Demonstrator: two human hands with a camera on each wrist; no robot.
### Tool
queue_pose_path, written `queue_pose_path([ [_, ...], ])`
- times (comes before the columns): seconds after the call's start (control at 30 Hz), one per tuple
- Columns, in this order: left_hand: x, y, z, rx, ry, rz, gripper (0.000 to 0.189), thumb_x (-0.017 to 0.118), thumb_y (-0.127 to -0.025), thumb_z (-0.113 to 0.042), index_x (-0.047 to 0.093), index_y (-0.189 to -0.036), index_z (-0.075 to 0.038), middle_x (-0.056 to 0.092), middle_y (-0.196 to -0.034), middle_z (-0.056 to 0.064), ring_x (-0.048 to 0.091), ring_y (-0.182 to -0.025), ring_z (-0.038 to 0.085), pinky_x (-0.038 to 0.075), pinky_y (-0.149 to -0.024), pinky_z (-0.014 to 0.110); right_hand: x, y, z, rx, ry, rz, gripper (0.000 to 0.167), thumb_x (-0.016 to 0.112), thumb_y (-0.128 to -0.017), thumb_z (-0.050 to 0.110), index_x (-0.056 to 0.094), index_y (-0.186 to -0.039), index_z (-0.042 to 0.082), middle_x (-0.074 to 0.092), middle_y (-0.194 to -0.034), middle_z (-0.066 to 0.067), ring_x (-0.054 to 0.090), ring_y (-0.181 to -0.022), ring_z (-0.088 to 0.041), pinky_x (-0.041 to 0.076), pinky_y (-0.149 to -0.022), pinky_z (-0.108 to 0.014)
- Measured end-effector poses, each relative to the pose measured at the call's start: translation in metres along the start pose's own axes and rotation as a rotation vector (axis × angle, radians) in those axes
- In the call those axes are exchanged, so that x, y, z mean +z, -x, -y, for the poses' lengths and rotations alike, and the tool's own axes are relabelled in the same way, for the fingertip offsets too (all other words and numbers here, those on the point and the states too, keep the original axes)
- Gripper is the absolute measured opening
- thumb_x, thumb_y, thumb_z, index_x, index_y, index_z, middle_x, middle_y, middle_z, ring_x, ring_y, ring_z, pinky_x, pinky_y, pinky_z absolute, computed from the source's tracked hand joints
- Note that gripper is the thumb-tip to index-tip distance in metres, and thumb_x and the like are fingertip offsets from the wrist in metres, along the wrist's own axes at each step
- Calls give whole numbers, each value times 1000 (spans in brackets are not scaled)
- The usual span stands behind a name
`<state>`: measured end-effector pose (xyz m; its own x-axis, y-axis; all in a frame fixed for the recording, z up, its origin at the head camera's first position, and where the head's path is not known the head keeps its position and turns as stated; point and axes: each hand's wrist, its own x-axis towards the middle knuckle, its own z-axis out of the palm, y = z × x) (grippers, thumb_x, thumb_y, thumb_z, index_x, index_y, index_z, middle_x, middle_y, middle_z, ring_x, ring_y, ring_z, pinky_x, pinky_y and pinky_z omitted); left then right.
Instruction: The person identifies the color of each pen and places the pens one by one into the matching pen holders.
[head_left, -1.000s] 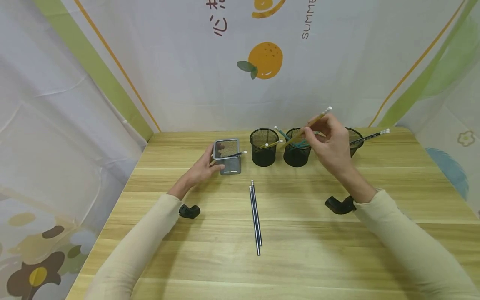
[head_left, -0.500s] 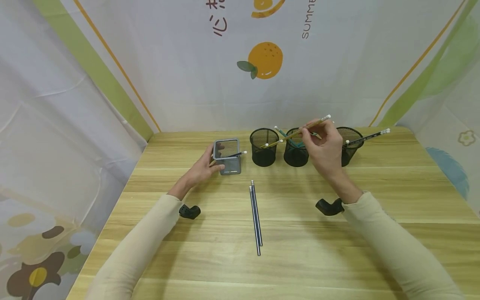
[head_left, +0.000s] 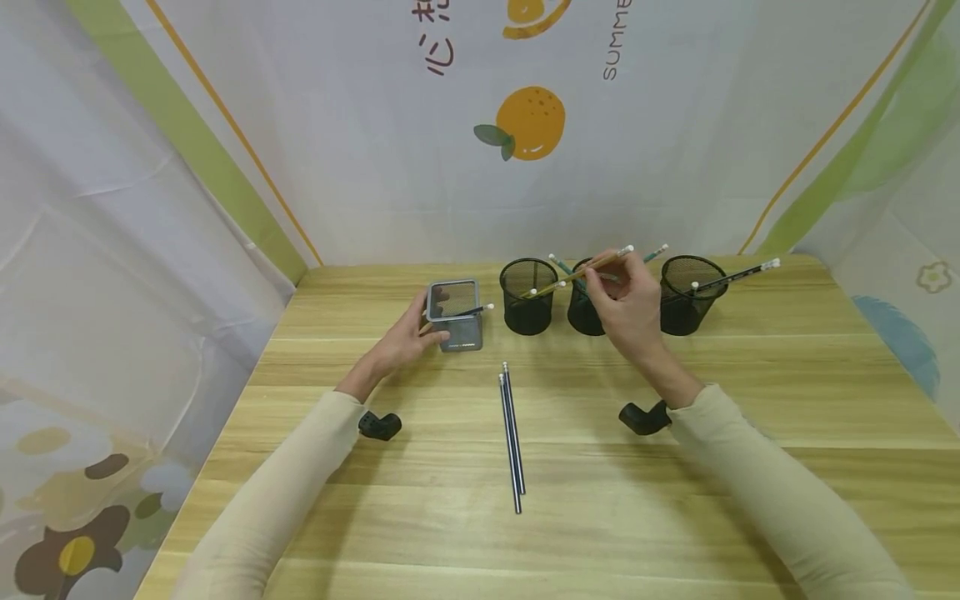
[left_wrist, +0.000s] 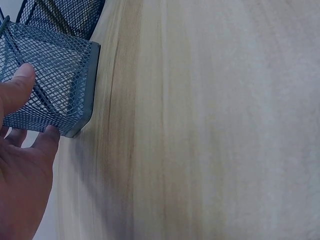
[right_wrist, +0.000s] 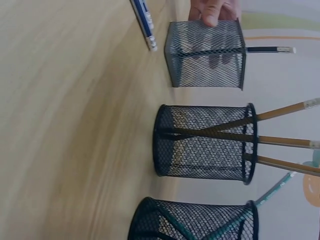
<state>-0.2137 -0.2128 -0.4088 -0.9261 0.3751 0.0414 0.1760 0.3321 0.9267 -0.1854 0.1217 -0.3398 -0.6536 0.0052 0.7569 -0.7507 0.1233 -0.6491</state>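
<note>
My left hand (head_left: 401,343) holds the grey square mesh pen holder (head_left: 462,335) by its left side, thumb on the front and fingers behind. One dark blue pencil (right_wrist: 262,49) leans inside that holder. Between thumb and fingers, my right hand (head_left: 628,307) pinches a yellow pencil (head_left: 609,259) near its white eraser end. It slants down left toward the left round black mesh cup (head_left: 527,318). The right wrist view shows yellow pencils (right_wrist: 282,141) with their lower parts in this cup. Behind my right hand, the middle black cup (head_left: 585,321) with green pencils is partly hidden.
Two dark blue striped pencils (head_left: 512,442) lie side by side on the wooden table (head_left: 585,517). At the right stands another black mesh cup (head_left: 681,315) with black pencils (head_left: 738,273) leaning out. A printed curtain (head_left: 637,167) hangs behind the table.
My right hand has moved left and slightly down, bringing the yellow pencil to the left round cup. More of the right cup now shows. My left hand has stayed on the square holder.
</note>
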Motion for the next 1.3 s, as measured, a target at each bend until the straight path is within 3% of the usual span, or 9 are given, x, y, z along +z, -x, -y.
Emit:
queue_pose_path([
  [0.23, 1, 0, -1, 1, 2, -3, 71, 58, -101, 4, 18, -159, -4, 26, -158, 19, 23, -147, 40, 25, -118, 52, 5, 5, -6, -70, 87, 69, 16, 60, -89, -24, 56, -103, -18, 60, -101, -34, 64, -90, -47, 58, -84, -32],
  [0.4, 1, 0, -1, -4, -2, -3, 71, 58, -101, 4, 18, -159, -6, 26, -158, 19, 23, -147, 40, 27, -117, 52, 9, 10, -29, -134, 184, 83, 20, 65, -86, -24, 59, -103, -16, 60, -100, -31, 67, -87, -41, 59, -79, -33],
  [0.57, 1, 1, -1, -1, -5, -10, 71, 59, -100, 5, 19, -158, -5, 27, -157, 21, 25, -146, 42, 27, -117, 52, 11, 15, -48, -113, 194, 114, 19, 66, -88, -19, 62, -105, -13, 60, -102, -25, 67, -89, -33, 58, -80, -26],
  [0.8, 2, 0, -1, 18, -10, -2, 71, 59, -100, 5, 19, -158, -2, 26, -158, 22, 25, -146, 43, 25, -117, 55, 14, 20, -55, -68, 227, 163, 18, 67, -91, -13, 62, -108, -11, 60, -103, -19, 68, -91, -29, 60, -79, -35],
  [1.07, 2, 1, -2, 1, -1, -4, 71, 59, -100, 4, 19, -158, -3, 26, -157, 24, 26, -146, 42, 26, -117, 52, 20, 23, -54, 54, 292, 242, 20, 68, -91, -12, 60, -109, -10, 61, -103, -21, 68, -92, -34, 60, -77, -38],
  [1.3, 0, 2, -2, 7, -5, 1, 70, 58, -101, 5, 18, -158, -2, 25, -156, 27, 24, -146, 42, 24, -118, 54, 22, 27, -47, 294, 311, 364, 20, 71, -93, -2, 60, -109, -9, 64, -103, -19, 68, -93, -30, 60, -79, -36],
])
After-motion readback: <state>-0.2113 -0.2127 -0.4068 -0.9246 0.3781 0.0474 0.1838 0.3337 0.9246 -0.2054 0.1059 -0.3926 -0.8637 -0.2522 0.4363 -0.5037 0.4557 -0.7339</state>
